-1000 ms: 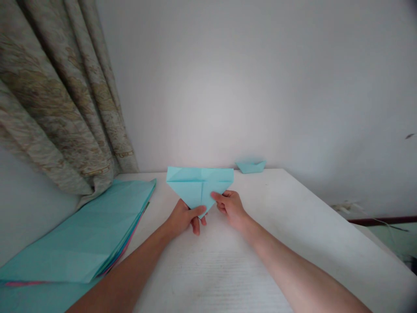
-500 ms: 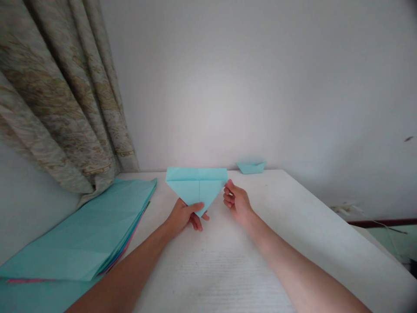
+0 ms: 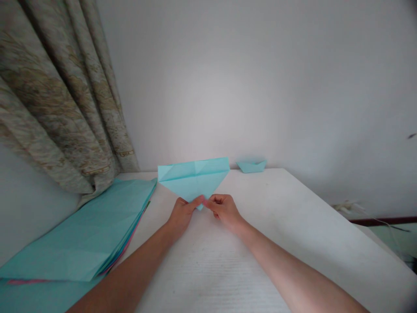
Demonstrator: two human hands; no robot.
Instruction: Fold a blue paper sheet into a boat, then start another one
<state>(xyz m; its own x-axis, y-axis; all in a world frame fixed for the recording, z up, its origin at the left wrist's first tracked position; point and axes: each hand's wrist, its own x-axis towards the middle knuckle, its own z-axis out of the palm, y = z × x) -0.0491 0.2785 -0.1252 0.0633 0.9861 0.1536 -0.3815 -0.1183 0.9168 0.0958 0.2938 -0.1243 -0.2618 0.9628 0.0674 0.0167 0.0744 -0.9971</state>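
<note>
A light blue folded paper (image 3: 193, 179), shaped like a downward triangle under a straight top band, is held up above the white table (image 3: 293, 226). My left hand (image 3: 183, 214) pinches its lower tip from the left. My right hand (image 3: 223, 209) pinches the same tip from the right, fingers curled. The two hands nearly touch at the point of the paper.
A stack of light blue sheets (image 3: 84, 234) with pink edges lies at the left of the table. A small blue paper boat (image 3: 251, 165) sits at the back by the grey wall. A patterned curtain (image 3: 55, 95) hangs at the left.
My right hand came back from beside the paper to its lower tip and pinched it. The paper has tipped back and shifted slightly left and up.
</note>
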